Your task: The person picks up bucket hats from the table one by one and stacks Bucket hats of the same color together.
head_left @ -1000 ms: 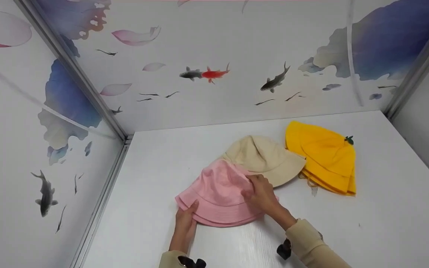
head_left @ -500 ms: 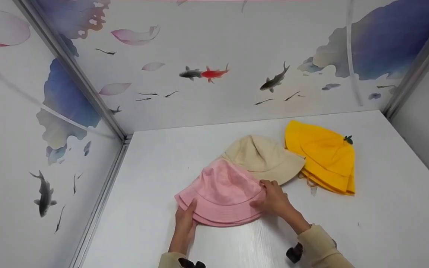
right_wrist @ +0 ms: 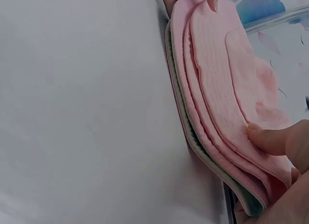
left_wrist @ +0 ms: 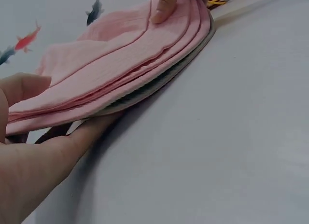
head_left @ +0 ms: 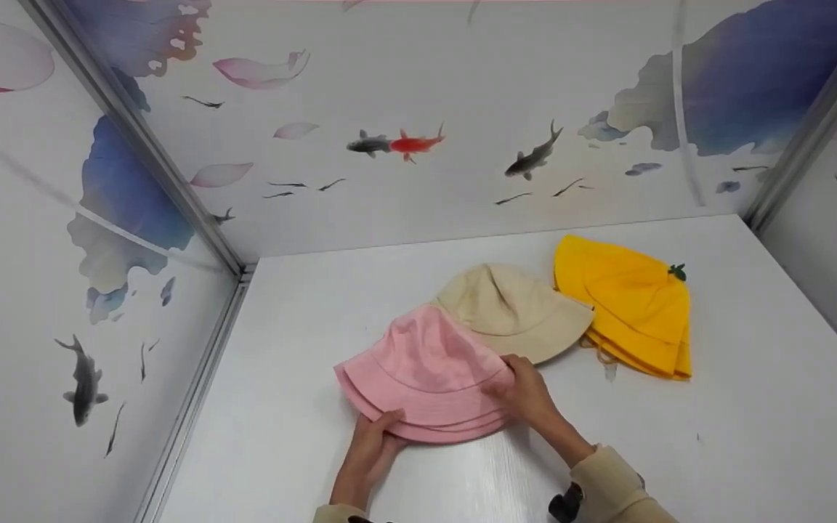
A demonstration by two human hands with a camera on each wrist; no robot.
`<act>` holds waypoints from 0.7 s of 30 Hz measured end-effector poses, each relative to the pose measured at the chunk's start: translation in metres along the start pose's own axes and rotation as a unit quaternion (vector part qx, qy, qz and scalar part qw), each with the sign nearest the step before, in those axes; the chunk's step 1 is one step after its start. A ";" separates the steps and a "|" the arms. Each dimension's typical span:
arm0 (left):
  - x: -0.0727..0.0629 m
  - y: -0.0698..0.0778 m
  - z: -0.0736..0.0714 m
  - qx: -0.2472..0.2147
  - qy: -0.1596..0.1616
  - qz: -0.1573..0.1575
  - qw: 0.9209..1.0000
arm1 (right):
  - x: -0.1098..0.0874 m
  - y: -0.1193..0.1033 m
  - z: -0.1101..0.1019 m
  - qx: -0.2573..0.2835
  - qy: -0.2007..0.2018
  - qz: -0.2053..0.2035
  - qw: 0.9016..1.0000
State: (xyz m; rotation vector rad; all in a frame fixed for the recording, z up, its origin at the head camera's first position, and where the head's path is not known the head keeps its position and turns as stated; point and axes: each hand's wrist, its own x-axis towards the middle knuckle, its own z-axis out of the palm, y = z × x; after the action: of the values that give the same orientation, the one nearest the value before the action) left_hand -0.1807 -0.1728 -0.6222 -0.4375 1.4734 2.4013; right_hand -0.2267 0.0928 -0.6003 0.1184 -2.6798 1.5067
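A pink bucket hat point(head_left: 437, 363), folded flat, is held by both hands at its brim. My left hand point(head_left: 375, 447) grips the lower left of the brim, thumb on top and fingers beneath. At the right end my right hand point(head_left: 531, 396) holds the brim, its thumb point(right_wrist: 268, 139) lying on the pink cloth in the right wrist view. Both wrist views show several stacked brim layers, with a grey-green layer point(left_wrist: 154, 86) lowest. A beige hat point(head_left: 516, 309) lies behind, partly covered by the pink one.
A yellow hat point(head_left: 625, 309) with a small green leaf lies at the right rear, its edge meeting the beige hat. The white table point(head_left: 738, 436) is enclosed by printed panels at the back point(head_left: 418, 73) and left point(head_left: 11, 290).
My right hand has slid from the hat's side down to the brim's right end and now holds it. My left hand has shifted slightly right, and the left brim has lifted and spread.
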 end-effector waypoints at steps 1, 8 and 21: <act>0.000 0.000 0.000 0.005 -0.008 0.005 1.000 | 0.000 -0.001 0.002 0.005 -0.001 -0.005 1.000; -0.002 -0.002 -0.005 0.019 0.032 0.039 0.999 | -0.004 -0.007 0.011 0.043 -0.020 -0.025 0.999; -0.010 0.015 -0.037 -0.024 0.132 0.083 0.987 | -0.003 -0.022 0.029 0.149 -0.132 -0.087 0.976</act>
State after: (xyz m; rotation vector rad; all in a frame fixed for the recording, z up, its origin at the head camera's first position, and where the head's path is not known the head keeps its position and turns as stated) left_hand -0.1733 -0.2137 -0.6218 -0.6947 1.6200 2.5940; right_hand -0.2217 0.0569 -0.5973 0.5921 -2.5174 1.9422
